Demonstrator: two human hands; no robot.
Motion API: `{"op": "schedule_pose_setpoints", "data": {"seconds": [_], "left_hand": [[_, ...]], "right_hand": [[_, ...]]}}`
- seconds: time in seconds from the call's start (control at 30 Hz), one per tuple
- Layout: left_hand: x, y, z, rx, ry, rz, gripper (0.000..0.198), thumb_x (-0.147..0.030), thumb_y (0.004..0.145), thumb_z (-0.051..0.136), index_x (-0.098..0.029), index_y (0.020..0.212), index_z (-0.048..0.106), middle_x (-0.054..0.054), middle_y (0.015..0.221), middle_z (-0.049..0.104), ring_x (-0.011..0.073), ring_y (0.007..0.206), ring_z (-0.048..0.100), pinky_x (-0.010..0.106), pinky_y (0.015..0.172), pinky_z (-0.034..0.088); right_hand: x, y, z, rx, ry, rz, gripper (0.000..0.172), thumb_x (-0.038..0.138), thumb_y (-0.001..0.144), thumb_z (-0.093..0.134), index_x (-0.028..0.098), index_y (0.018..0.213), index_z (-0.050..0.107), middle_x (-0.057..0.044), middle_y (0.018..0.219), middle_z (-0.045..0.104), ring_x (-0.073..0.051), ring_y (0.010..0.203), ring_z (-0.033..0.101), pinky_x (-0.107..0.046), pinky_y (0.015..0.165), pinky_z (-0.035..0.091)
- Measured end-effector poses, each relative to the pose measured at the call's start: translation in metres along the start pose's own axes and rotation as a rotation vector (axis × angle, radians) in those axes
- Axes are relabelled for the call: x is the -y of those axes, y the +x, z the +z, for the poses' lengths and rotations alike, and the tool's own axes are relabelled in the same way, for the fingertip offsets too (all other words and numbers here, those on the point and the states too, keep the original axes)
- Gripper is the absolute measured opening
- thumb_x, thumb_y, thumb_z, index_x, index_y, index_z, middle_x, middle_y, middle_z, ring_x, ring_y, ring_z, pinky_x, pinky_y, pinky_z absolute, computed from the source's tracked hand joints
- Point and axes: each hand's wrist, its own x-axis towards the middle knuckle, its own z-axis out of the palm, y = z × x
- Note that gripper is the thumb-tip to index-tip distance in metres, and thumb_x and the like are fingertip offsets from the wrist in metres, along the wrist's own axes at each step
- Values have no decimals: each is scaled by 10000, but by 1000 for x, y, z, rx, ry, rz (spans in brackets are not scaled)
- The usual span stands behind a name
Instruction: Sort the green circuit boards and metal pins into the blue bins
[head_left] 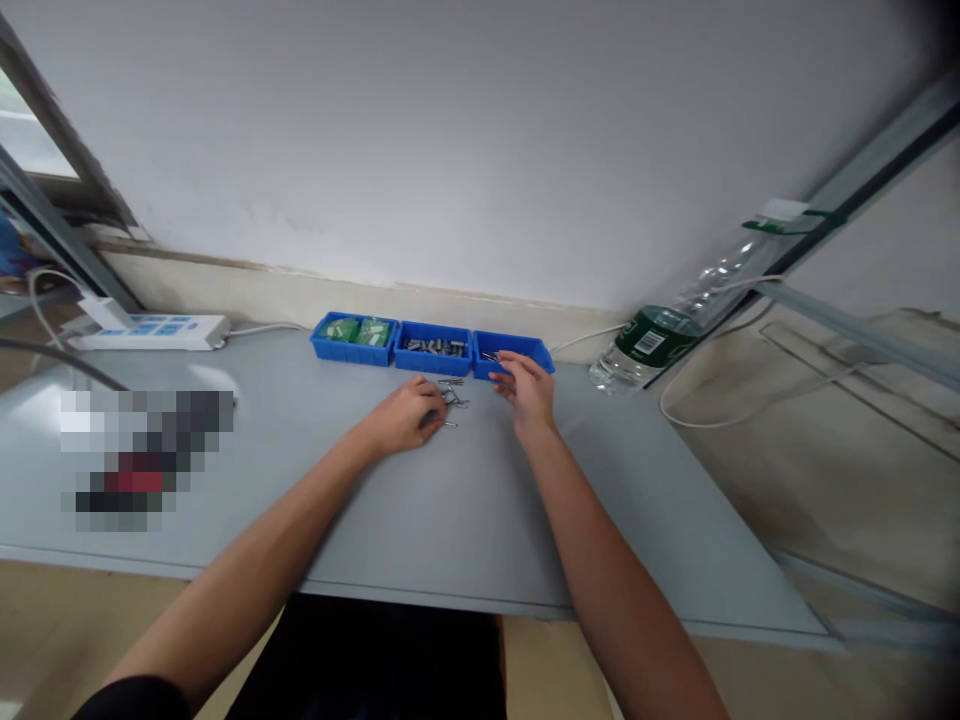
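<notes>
Three small blue bins stand in a row near the wall: the left bin (354, 340) holds green pieces, the middle bin (433, 349) holds small metal parts, the right bin (517, 347) is partly covered. My right hand (527, 388) reaches over the right bin's front edge, fingers curled and pinching at something small I cannot make out. My left hand (406, 415) rests on the grey table (450, 500), fingers curled, beside a little pile of loose metal pins (452, 395) that lies between both hands.
A white power strip (154, 331) with a plugged charger lies at the back left. A clear water bottle (667, 335) lies tilted at the back right beside a white cable (712, 420). A blurred-out patch (142, 455) covers something on the table's left side.
</notes>
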Motion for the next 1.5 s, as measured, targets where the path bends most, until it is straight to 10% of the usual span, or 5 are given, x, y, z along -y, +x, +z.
{"op": "schedule_pose_setpoints", "data": {"seconds": [0.87,1.23,1.5], "left_hand": [[0,2,-2,-59,114,-98,129,-212,1021,486,-179,949,588,104,969,655,273,963,553,430,907,491],[7,2,-9,-283,67,-35,94,-231,1009,563,-190,950,624,71,917,684,246,913,553,380,844,492],[3,2,-9,-262,66,-95,95,-275,987,608,-197,975,659,74,935,704,253,935,576,388,844,508]], "right_hand": [[4,-10,3,151,-77,36,219,342,648,763,211,823,769,-59,960,778,-138,677,663,-262,614,499],[5,-24,5,662,-283,48,310,416,704,837,214,938,811,-73,917,797,-169,769,692,-286,698,521],[3,-26,6,682,-261,23,297,398,688,850,217,921,819,-69,872,788,-158,740,678,-289,693,506]]}}
